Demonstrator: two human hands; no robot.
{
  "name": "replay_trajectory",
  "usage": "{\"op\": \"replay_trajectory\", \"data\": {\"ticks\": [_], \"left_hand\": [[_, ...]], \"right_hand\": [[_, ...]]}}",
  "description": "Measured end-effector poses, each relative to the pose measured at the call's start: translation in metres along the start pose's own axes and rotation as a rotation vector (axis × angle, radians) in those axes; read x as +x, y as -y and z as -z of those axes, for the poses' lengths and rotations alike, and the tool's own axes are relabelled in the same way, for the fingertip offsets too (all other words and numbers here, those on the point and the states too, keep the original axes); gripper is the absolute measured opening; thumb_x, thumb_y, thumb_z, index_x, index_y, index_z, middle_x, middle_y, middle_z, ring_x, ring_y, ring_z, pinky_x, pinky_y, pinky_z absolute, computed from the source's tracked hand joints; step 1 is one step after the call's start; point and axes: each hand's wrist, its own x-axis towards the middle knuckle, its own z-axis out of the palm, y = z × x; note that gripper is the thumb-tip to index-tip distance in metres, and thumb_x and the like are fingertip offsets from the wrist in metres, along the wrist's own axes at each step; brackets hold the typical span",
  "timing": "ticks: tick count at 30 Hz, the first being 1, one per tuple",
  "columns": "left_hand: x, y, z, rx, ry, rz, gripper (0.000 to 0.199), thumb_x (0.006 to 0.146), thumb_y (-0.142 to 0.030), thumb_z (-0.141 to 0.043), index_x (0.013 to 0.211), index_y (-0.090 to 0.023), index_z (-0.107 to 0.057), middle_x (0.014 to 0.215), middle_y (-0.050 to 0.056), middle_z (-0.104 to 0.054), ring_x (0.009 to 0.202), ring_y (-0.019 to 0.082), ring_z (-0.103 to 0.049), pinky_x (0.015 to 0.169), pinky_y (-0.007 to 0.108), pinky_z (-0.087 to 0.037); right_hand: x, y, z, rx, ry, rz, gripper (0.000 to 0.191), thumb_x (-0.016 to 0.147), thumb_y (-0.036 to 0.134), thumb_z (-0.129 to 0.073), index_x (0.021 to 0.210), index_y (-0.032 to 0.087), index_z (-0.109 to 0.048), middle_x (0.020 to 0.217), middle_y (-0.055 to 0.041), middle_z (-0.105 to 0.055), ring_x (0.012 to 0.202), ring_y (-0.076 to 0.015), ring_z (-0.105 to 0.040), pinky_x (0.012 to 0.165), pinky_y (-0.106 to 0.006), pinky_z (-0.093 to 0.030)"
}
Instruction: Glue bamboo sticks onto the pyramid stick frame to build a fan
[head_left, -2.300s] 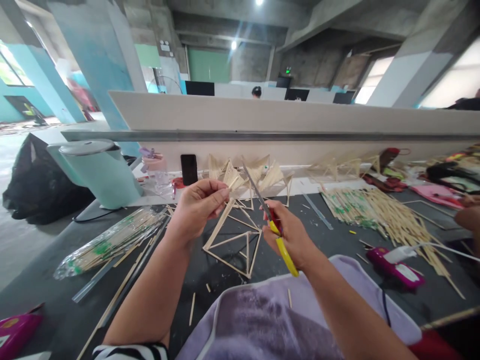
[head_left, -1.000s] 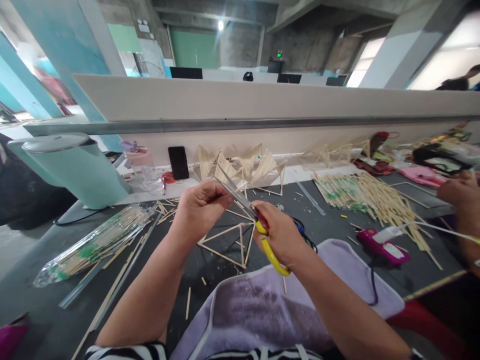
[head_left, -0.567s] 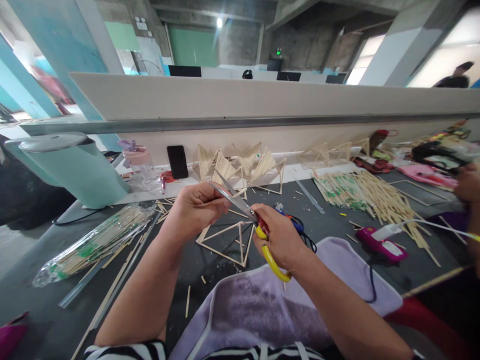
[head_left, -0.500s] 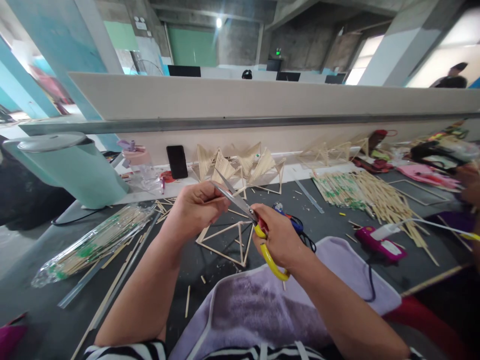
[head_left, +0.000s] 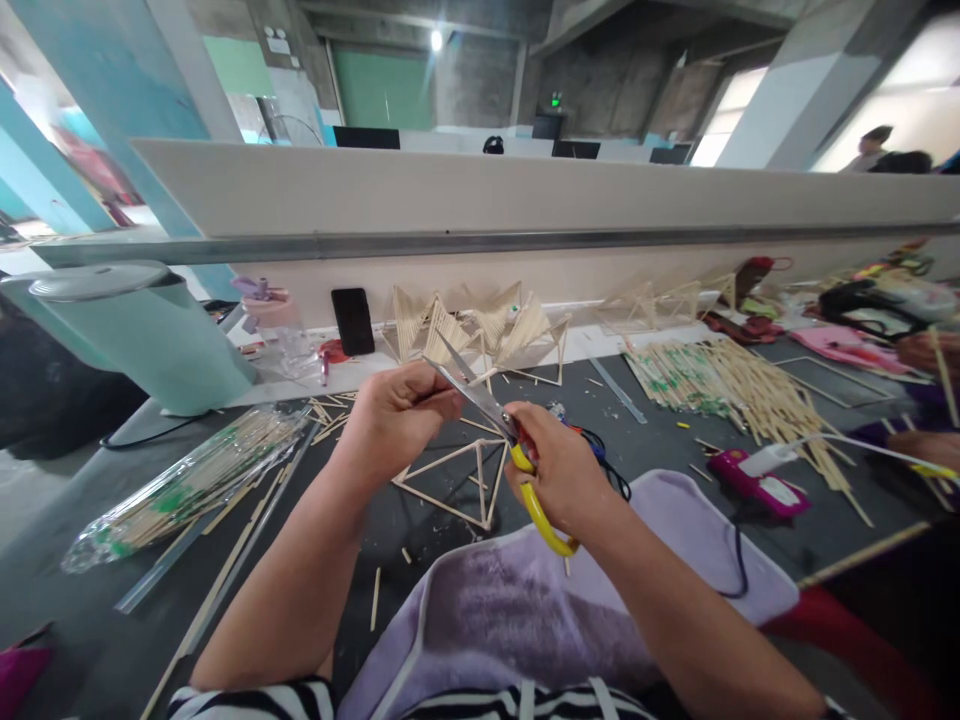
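My right hand (head_left: pixel 559 470) is closed around the yellow handles of a pair of scissors (head_left: pixel 489 408). Its metal blades are parted and point up and left, toward my left hand (head_left: pixel 397 410). The fingers of that hand are pinched on a thin wooden stick, now almost wholly hidden by them, close beside the blades. Below both hands, a triangular frame of sticks (head_left: pixel 442 506) lies on the dark table (head_left: pixel 337 610). Near my body a purple cloth (head_left: pixel 510 600) covers the table edge.
Folded stick models (head_left: pixel 450 335) stand at the back beside a black phone (head_left: pixel 352 322). On the left are a bagged bundle of sticks (head_left: pixel 187 490) and a mint-green container (head_left: pixel 142 340). Rightward lie loose sticks (head_left: pixel 757 395), a magenta device (head_left: pixel 759 485) and another person's hand (head_left: pixel 926 350).
My hands stay almost in place, and the scissors' blades shift slightly. The stick between my left fingers shows less than before. At the far right, the other person's hands have moved, with sticks now visible there.
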Motion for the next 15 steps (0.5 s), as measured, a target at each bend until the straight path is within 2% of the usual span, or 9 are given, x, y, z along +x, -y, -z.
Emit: {"op": "replay_trajectory", "data": {"ticks": [9,12,15], "left_hand": [[0.005,0.011,0.005,-0.387,0.217,0.095,0.011,0.073,-0.026,-0.073,0.076,-0.017,-0.069,0.057,-0.001,-0.059,0.035,0.004,-0.039,0.032,0.017,-0.024],[0.007,0.013,0.007,-0.36,0.249,0.108,0.013,0.075,-0.028,-0.072,0.074,-0.016,-0.068,0.057,-0.001,-0.059,0.035,0.004,-0.04,0.032,0.017,-0.025],[0.007,0.012,0.007,-0.22,0.243,0.108,0.017,0.079,-0.026,-0.067,0.067,-0.015,-0.065,0.054,-0.001,-0.057,0.035,0.004,-0.039,0.034,0.018,-0.026]], "right_hand": [[-0.005,0.001,0.001,0.021,-0.004,0.026,0.049,0.065,0.009,-0.051,0.111,0.023,-0.053,0.106,-0.007,-0.063,0.094,-0.0226,-0.062,0.086,-0.038,-0.048],[-0.005,-0.001,0.0,0.061,-0.007,0.049,0.051,0.063,0.008,-0.052,0.112,0.022,-0.053,0.105,-0.0067,-0.064,0.095,-0.022,-0.062,0.084,-0.035,-0.049],[-0.004,-0.002,-0.003,0.088,-0.002,0.027,0.052,0.062,0.008,-0.051,0.112,0.021,-0.054,0.103,-0.0056,-0.065,0.09,-0.0204,-0.062,0.08,-0.033,-0.049]]}}
